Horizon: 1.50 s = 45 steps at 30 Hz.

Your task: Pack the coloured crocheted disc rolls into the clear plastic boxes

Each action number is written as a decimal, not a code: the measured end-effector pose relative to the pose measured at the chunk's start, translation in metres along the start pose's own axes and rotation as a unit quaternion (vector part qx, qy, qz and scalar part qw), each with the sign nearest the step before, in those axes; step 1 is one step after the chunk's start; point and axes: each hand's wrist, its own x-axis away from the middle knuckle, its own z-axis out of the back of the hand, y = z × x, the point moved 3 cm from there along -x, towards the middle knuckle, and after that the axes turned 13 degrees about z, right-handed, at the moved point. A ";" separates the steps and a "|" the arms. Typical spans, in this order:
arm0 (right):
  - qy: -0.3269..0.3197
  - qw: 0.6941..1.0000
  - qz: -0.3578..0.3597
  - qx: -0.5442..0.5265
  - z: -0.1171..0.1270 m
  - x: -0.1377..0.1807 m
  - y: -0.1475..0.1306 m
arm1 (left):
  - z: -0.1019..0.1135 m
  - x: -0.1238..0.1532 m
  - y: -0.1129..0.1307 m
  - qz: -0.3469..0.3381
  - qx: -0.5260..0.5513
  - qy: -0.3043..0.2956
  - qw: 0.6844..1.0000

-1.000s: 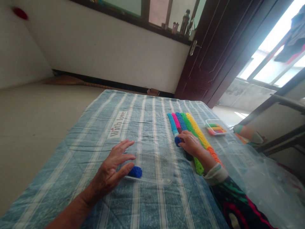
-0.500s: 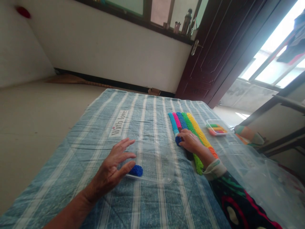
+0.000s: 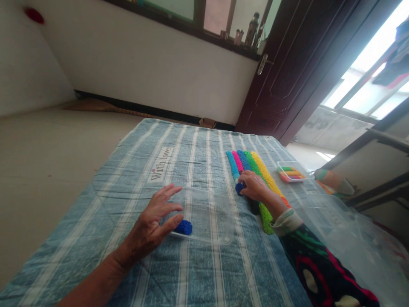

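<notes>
My left hand [image 3: 159, 213] is at the left side of a clear plastic box [image 3: 207, 217], fingers spread apart; whether it touches the rim I cannot tell. Inside the box, beside my thumb, lies a short dark blue piece [image 3: 184, 227] with a bumpy texture. My right hand [image 3: 254, 186] is over a row of bumpy coloured rolls, its fingers bent round a dark blue piece [image 3: 239, 189] at the near end of the light blue roll [image 3: 232, 164]. Pink [image 3: 237, 160], blue, green and yellow rolls [image 3: 265, 175] lie side by side, partly hidden by that hand.
A striped blue cloth [image 3: 128, 179] covers the table. To the right stands a small clear box [image 3: 291, 171] of coloured sticks, with clear plastic [image 3: 348, 238] nearer me. Beyond the table are a dark red door [image 3: 287, 64] and a window ledge holding a flask [image 3: 252, 30].
Both hands stay nearly in place, the right at the dark blue piece and the left by the box. The view shifts very slightly.
</notes>
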 end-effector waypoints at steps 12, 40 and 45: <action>-0.003 0.999 0.037 0.022 0.003 0.006 -0.012 | 0.000 0.000 0.000 0.002 -0.011 -0.001 1.000; -0.128 0.986 0.099 0.027 0.012 0.013 -0.053 | -0.003 0.001 0.002 -0.004 0.046 0.013 0.999; -0.113 0.987 0.108 0.031 0.010 0.014 -0.059 | -0.004 0.001 0.001 -0.002 0.044 0.015 0.999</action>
